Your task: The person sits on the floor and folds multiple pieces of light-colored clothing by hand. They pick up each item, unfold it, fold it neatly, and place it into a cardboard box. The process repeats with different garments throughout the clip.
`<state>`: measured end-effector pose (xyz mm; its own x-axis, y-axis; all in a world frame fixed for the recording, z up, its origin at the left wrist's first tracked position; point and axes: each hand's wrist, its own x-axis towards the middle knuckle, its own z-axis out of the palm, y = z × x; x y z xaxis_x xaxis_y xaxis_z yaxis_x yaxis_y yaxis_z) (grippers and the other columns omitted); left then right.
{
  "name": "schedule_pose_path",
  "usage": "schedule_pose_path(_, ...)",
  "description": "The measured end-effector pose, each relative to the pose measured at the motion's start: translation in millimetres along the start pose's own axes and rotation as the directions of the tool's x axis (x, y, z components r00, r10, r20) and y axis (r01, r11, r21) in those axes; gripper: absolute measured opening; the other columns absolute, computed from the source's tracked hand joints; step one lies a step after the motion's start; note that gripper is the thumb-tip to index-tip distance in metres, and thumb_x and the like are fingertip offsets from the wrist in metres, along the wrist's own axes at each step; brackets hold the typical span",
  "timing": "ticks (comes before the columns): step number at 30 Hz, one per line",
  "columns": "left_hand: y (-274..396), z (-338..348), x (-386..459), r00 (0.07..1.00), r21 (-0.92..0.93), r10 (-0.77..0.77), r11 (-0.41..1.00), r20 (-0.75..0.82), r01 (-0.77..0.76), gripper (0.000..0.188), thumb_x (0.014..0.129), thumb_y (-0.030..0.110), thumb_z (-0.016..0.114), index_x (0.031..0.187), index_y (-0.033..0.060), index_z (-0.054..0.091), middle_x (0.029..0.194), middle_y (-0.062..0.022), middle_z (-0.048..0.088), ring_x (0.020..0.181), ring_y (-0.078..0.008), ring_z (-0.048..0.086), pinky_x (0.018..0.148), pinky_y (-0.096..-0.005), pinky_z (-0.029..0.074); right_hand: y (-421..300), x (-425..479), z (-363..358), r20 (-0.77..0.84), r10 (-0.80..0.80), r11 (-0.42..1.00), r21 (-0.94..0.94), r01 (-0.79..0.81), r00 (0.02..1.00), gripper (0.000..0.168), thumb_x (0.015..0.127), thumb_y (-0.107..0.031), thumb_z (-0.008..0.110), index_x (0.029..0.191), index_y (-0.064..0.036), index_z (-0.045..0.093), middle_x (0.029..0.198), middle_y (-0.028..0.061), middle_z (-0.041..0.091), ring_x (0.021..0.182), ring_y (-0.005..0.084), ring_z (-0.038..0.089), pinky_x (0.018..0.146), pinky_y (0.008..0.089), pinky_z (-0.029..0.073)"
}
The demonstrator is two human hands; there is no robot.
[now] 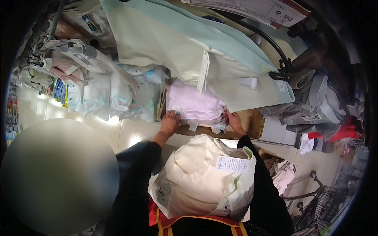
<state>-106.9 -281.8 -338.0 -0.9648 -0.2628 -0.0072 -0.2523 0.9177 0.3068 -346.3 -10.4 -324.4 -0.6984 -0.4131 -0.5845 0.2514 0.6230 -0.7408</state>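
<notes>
A stack of folded lilac garments (193, 100) with white tags lies in an open cardboard box (251, 122). My left hand (170, 122) grips the stack's near left corner, beside a small clear sticker or tag. At the near right corner, the fingers of my right hand (235, 120) hold its edge; the fingertips are partly hidden. Clear plastic wrapping shows along the stack's near side. A bulky bundle of cream garments (195, 174), bearing a white printed label (232, 164), rests against my body between my forearms.
A large pale garment with a mint band (177, 44) hangs over the box. Bagged clothing (97, 91) hangs to the left, grey garments (316, 97) to the right. A wire shopping cart (324, 203) stands at lower right near a box of pink clothing (282, 174). A blurred disc covers the lower left.
</notes>
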Motion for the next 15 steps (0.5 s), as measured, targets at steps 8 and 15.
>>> schedule_pose_path(8,6,-7,6,1.000,-0.029,-0.025,0.999,0.007,0.025,0.034,0.075,0.012,0.061,0.109,0.0122,0.064,0.117,-0.0167,0.054,0.113,-0.0344,0.050,0.094,-0.0451,0.043,-1,14,20,-0.305,-0.247,0.877,-0.475,0.078,0.920,0.052,0.083,-0.057,0.056,0.092,-0.009,0.070,0.084,0.0104,0.068,0.078,0.0282,0.064,0.073,0.0355,0.048)
schedule_pose_path(15,0,4,5,0.999,-0.006,-0.007,1.000,-0.048,0.006,0.031,0.074,0.014,0.062,0.106,0.0135,0.065,0.112,-0.0138,0.054,0.112,-0.0327,0.050,0.092,-0.0445,0.044,-11,-2,5,0.176,-0.272,0.840,-0.437,0.322,0.946,0.043,0.074,-0.044,0.071,0.092,-0.005,0.069,0.090,0.0107,0.067,0.082,0.0264,0.065,0.074,0.0354,0.050)
